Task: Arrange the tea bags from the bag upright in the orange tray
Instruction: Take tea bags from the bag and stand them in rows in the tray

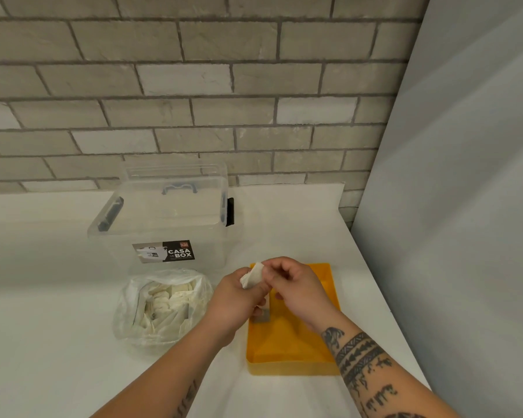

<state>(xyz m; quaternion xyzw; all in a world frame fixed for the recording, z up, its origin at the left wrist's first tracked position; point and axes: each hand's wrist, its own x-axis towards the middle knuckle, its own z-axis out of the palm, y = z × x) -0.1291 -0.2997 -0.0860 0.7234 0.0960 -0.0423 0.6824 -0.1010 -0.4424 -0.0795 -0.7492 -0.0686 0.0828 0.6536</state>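
Grey brick wall [194,86] at the back, a plain pale panel on the right, a white bench [43,297] across the foreground. On the bench, toward the wall, 1 clear storage box [163,224] with a black label. Just in front of it, an open plastic bag [127,312] full of white tea bags [166,300]. To the right of the bag, near but apart, the orange tray [290,354], long side running away from the viewer, floor bare wherever visible past the arms. Above the tray's far-left part, 2 hands meeting: left hand [233,300] curled round the lower part of 1 tea bag [252,277], right hand [296,288] pinching its top edge between thumb and fingertips. Tea bag held clear of the tray, long axis leaning, top toward the wall, lower end hidden in the left palm. Below the hands, a small grey square [261,316] over the tray floor, probably the tag; string too thin to make out. Next move, as a judgement: mostly straight down, with the tray directly beneath; right hand nearer the tray's middle, so likelier to stand the bag on end near the left wall.
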